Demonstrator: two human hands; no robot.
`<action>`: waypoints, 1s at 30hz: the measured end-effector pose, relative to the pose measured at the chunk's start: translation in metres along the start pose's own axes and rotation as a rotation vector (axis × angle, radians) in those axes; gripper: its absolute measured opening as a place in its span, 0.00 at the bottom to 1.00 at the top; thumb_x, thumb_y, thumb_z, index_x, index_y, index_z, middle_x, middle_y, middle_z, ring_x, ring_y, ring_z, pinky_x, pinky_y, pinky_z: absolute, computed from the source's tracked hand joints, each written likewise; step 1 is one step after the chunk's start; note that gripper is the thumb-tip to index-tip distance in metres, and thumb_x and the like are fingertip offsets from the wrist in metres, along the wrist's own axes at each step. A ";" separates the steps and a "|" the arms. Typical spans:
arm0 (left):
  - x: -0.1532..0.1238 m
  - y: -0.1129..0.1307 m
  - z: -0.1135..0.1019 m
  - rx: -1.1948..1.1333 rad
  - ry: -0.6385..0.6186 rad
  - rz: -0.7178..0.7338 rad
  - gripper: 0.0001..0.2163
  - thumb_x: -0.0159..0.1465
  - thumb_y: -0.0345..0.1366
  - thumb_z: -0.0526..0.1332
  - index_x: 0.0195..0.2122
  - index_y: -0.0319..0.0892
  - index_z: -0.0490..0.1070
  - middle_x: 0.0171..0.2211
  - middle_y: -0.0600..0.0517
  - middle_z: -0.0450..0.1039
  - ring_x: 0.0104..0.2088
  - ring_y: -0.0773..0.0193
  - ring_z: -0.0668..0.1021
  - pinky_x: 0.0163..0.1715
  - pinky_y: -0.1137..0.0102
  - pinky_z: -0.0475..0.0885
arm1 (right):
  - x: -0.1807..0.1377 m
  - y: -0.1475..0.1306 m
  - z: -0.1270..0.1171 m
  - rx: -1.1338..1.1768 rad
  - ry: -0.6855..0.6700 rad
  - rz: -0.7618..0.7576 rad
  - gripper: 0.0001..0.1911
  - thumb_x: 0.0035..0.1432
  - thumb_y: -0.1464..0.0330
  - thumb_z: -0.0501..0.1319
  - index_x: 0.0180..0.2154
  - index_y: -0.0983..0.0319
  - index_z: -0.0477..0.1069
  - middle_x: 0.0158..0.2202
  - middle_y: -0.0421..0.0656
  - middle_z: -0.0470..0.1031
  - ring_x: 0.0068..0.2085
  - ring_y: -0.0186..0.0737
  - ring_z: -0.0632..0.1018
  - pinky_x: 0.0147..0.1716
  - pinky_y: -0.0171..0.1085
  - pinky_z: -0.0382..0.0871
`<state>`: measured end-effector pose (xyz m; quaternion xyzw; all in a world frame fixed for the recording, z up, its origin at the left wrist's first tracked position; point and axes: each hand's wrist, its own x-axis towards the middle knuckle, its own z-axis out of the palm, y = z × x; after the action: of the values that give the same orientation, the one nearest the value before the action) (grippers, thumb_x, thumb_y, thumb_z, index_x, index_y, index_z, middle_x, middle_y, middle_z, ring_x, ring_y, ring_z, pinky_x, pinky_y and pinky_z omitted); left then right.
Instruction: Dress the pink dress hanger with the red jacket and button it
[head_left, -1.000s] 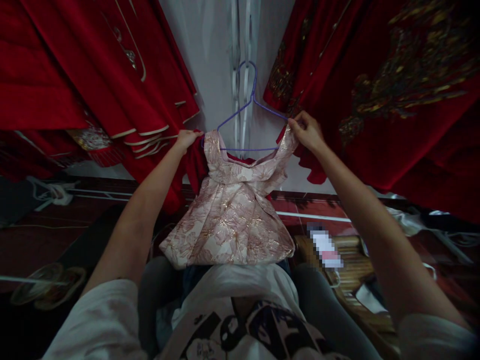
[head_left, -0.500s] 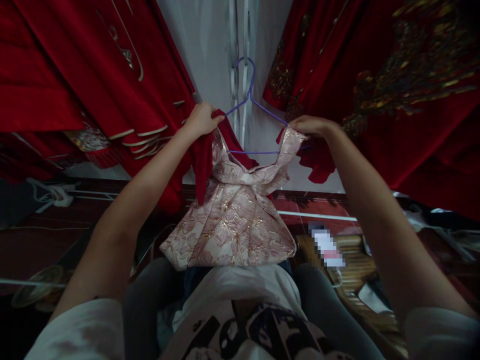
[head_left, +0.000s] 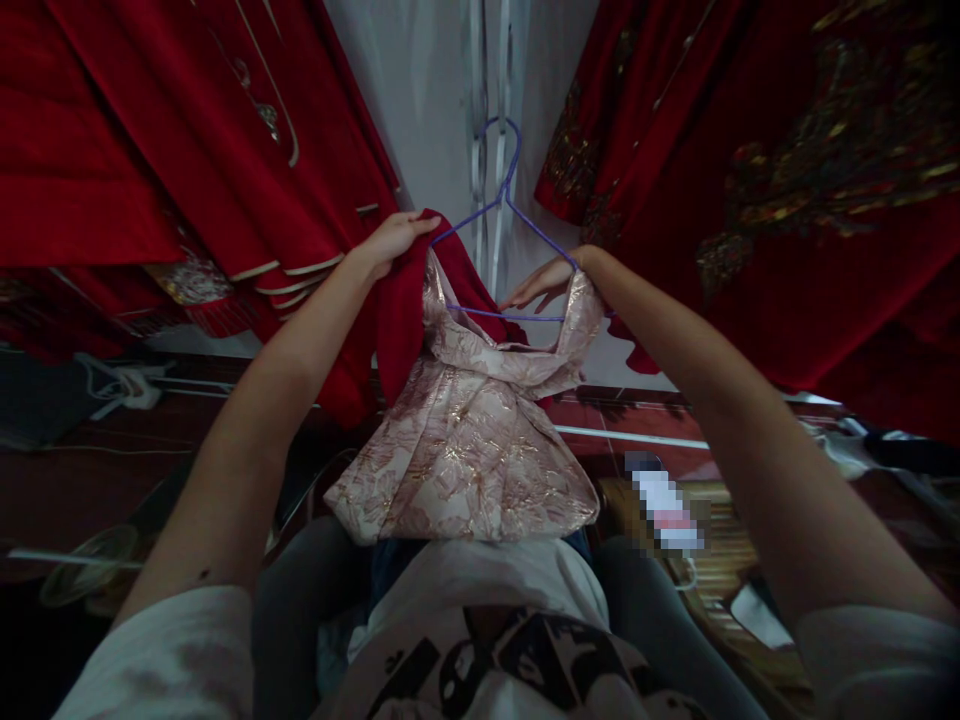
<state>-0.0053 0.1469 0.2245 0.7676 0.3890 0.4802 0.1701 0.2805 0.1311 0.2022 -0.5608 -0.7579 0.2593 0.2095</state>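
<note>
A pale pink brocade dress with gold thread hangs in front of me on a purple hanger. Its hem reaches down to my lap. Behind its left shoulder is a red garment on the same hanger. My left hand is closed on the red cloth at the hanger's left end, thumb on top. At the right strap, my right hand reaches behind the hanger, fingers stretched out toward the left and apart. Its wrist is beside the strap and hanger arm.
Red garments with trim hang on the left, and red garments with gold embroidery on the right. White metal poles stand behind the hanger. A phone, blurred out, lies on a wooden stool at right.
My right hand has let go of the right strap and turned inward behind the hanger. My left hand has shifted slightly left, and the red cloth is spread wider behind the dress.
</note>
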 end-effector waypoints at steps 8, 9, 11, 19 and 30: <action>-0.004 0.006 0.004 -0.161 -0.114 -0.059 0.16 0.64 0.47 0.58 0.38 0.37 0.70 0.35 0.47 0.75 0.42 0.56 0.80 0.47 0.54 0.74 | -0.005 -0.004 0.014 0.042 -0.020 0.101 0.11 0.43 0.63 0.72 0.30 0.60 0.76 0.35 0.45 0.77 0.38 0.37 0.78 0.33 0.38 0.70; -0.005 0.007 0.003 -0.196 -0.130 -0.081 0.15 0.64 0.47 0.58 0.39 0.37 0.70 0.35 0.47 0.75 0.42 0.56 0.79 0.47 0.54 0.74 | -0.006 -0.005 0.016 0.070 -0.107 0.139 0.10 0.43 0.64 0.72 0.29 0.61 0.75 0.33 0.45 0.77 0.38 0.37 0.78 0.34 0.38 0.70; -0.006 0.008 0.000 -0.227 -0.133 -0.093 0.14 0.64 0.45 0.58 0.39 0.38 0.70 0.35 0.48 0.75 0.42 0.57 0.79 0.47 0.55 0.73 | -0.007 -0.007 0.018 0.118 -0.261 0.199 0.10 0.42 0.66 0.72 0.27 0.62 0.75 0.30 0.45 0.77 0.36 0.37 0.78 0.34 0.39 0.71; -0.008 0.004 0.007 -0.086 -0.034 0.051 0.15 0.64 0.48 0.57 0.38 0.38 0.69 0.35 0.50 0.74 0.45 0.58 0.77 0.50 0.57 0.70 | -0.001 0.005 -0.008 -0.203 0.167 -0.038 0.23 0.36 0.60 0.76 0.31 0.61 0.68 0.27 0.41 0.73 0.32 0.39 0.72 0.37 0.40 0.69; -0.026 -0.002 0.024 -0.065 0.102 0.091 0.16 0.62 0.50 0.58 0.38 0.42 0.70 0.36 0.49 0.74 0.48 0.58 0.75 0.54 0.61 0.67 | -0.069 0.057 -0.066 -0.407 0.754 -0.058 0.07 0.50 0.78 0.59 0.31 0.62 0.64 0.36 0.50 0.69 0.38 0.44 0.70 0.41 0.44 0.64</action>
<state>0.0087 0.1314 0.1962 0.7530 0.3461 0.5383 0.1532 0.3825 0.0891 0.2158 -0.6247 -0.6793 -0.1248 0.3642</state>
